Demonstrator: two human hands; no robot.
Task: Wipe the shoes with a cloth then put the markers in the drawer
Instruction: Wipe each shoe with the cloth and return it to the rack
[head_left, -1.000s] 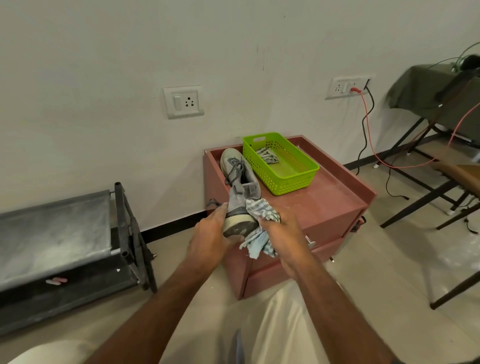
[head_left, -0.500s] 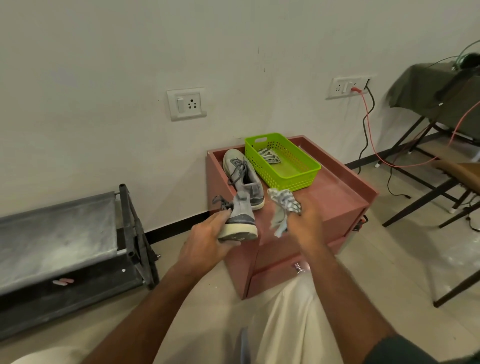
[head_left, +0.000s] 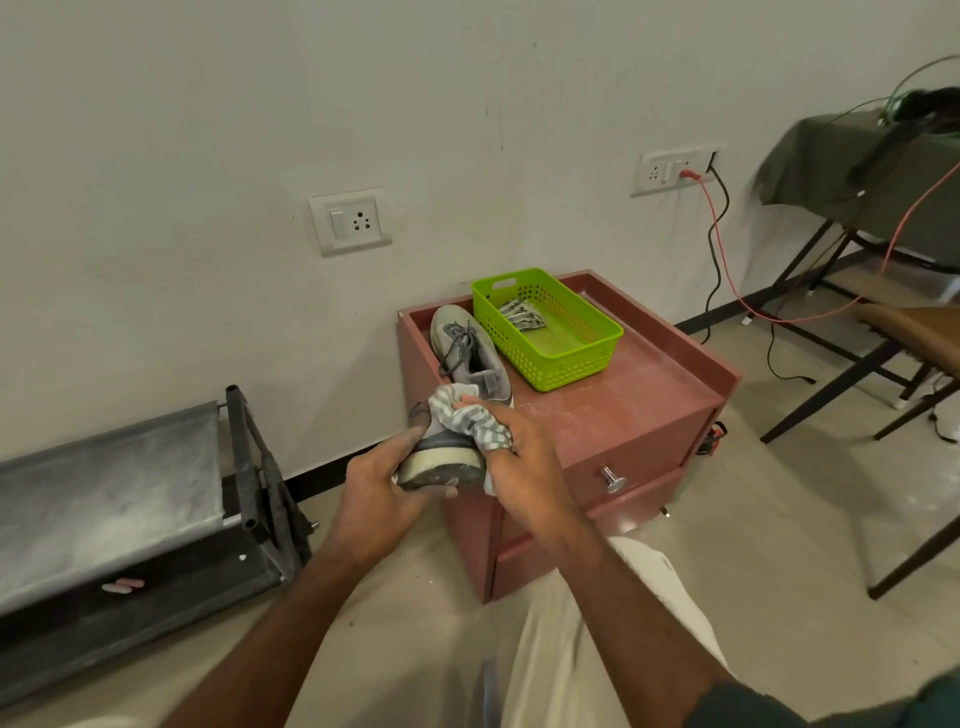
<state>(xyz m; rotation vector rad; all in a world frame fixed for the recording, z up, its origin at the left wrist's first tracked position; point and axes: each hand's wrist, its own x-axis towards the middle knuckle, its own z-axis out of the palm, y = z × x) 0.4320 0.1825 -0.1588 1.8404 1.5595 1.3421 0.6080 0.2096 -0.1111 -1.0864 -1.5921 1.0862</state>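
Shoe (head_left: 470, 358) and green basket (head_left: 550, 332) atop red drawer cabinet (head_left: 623, 410) against white wall (head_left: 208, 130)

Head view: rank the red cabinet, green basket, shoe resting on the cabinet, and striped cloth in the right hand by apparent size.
1. red cabinet
2. green basket
3. shoe resting on the cabinet, though foreshortened
4. striped cloth, bunched in the right hand and nearer the camera
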